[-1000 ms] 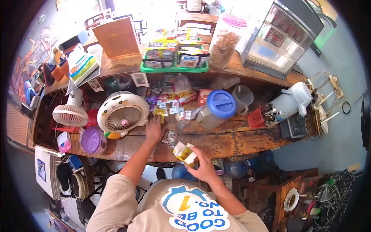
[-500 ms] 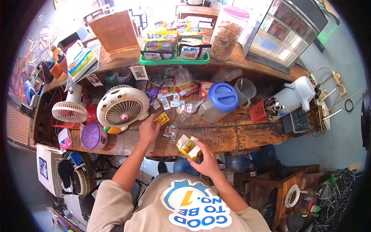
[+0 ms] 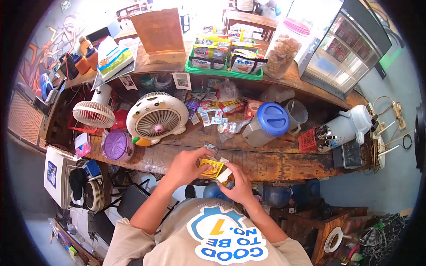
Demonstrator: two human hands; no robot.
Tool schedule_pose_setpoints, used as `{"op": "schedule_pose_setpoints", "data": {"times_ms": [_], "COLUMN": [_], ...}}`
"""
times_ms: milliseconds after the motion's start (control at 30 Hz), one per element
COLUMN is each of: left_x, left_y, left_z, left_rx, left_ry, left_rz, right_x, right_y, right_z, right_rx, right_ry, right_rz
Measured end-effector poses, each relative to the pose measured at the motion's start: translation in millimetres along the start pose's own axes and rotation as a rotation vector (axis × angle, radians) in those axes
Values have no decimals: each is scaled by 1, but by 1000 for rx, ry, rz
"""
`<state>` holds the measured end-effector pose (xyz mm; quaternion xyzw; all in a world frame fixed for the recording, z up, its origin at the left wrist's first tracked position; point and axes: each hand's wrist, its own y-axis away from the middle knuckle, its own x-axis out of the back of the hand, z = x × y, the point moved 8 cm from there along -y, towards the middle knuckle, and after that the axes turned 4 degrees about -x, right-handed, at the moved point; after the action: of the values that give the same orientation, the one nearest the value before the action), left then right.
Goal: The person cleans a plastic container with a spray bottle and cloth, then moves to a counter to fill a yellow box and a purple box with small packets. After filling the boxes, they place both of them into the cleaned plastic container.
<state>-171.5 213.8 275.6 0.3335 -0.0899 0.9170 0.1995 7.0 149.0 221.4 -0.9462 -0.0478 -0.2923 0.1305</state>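
Observation:
My left hand (image 3: 188, 167) pinches a flat yellow packet (image 3: 211, 168) at its left side. The packet sits right at the mouth of a small yellow carton (image 3: 225, 175), overlapping it in this view. My right hand (image 3: 239, 188) grips that carton from the right, its white flaps raised. Both hands are close together over the front edge of the wooden counter (image 3: 284, 162). A small clear packet with dark contents (image 3: 211, 148) lies just beyond my left fingertips, partly covered by them.
A white animal-faced fan (image 3: 156, 119) and a purple-lidded tub (image 3: 117, 145) stand on the left. Loose sachets (image 3: 206, 119) lie under the shelf. On the right are a blue-lidded pitcher (image 3: 269, 124), a red basket (image 3: 307, 140) and a thermos (image 3: 348, 127). Above sits a green tray (image 3: 224, 73) of snack packs.
My left hand has brought the yellow packet right and toward me, from the counter to the carton in my right hand. The camera view has shifted, so the scene sits further right.

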Motion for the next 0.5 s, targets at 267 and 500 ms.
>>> {"op": "schedule_pose_setpoints", "data": {"times_ms": [267, 500], "left_x": [-7, -44], "left_y": [-6, -15], "left_z": [16, 17], "left_rx": [36, -99], "left_ry": [-137, -248], "left_rz": [-138, -124], "right_x": [1, 4], "right_y": [10, 18], "right_z": [-3, -12], "right_rx": [26, 53], "right_ry": [61, 66], "right_rz": [2, 14]}}
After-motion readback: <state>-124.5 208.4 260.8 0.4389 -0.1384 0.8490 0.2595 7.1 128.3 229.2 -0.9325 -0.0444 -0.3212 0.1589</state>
